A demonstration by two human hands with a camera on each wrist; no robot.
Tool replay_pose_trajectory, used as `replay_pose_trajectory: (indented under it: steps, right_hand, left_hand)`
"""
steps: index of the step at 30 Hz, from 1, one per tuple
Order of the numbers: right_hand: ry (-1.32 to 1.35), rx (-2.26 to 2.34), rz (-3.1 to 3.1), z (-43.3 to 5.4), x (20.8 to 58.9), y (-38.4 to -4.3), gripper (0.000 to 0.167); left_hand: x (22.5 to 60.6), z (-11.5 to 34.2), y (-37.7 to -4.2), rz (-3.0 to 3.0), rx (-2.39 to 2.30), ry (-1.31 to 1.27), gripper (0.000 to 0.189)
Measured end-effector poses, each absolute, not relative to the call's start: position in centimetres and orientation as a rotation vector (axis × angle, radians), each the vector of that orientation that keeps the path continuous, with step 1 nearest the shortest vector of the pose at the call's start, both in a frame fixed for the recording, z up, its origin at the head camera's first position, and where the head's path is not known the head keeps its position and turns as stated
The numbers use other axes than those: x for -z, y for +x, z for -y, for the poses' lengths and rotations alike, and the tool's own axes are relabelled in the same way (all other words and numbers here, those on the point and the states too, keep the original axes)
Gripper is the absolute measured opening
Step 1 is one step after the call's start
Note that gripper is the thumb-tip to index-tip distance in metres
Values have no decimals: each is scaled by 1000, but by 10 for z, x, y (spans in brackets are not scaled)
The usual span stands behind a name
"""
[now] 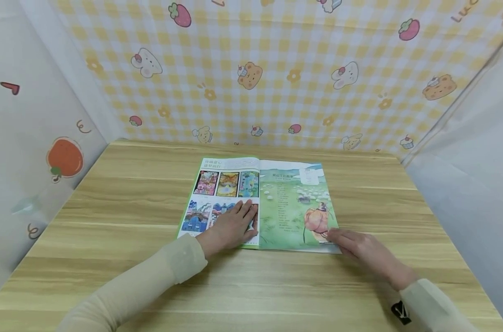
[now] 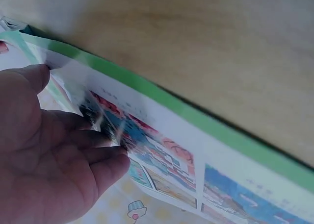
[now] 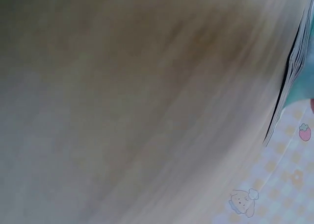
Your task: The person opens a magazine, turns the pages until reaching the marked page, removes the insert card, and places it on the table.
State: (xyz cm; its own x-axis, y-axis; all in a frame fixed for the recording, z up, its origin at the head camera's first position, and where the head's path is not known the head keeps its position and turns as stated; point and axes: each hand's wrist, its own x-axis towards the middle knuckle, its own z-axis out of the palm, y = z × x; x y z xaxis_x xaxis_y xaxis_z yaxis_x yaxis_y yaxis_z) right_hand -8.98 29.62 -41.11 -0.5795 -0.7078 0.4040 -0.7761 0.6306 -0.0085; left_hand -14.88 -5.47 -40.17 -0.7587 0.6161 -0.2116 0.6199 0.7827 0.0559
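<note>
An open magazine (image 1: 272,207) lies on the wooden table, with pictures on its left page (image 1: 230,166) and a green meadow scene with a pink flower on its right page (image 1: 292,207). My left hand (image 1: 230,228) rests on the left page beside the fold, fingers stretched out; the left wrist view also has this hand (image 2: 59,155) against the page. At the lower right corner of the right page is my right hand (image 1: 367,251), its fingertips touching the corner. Whether the thumb pinches the paper is hidden. The right wrist view has only the magazine's page edges (image 3: 294,67), not the hand.
The wooden table (image 1: 131,193) runs around the magazine. Behind it hangs a yellow checked cloth (image 1: 276,92) with cartoon prints. Pale sheets close off the left (image 1: 27,115) and right (image 1: 475,161) sides. A black mark (image 1: 400,312) shows by the right sleeve.
</note>
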Motion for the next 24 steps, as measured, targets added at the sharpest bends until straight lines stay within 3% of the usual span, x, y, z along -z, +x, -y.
replay_pose_trajectory:
  steps: [24]
  right_hand:
    - [1199,-183,2004,-286,403,-97,34]
  left_hand:
    - [395,45,-140,-2906,84,1010,71]
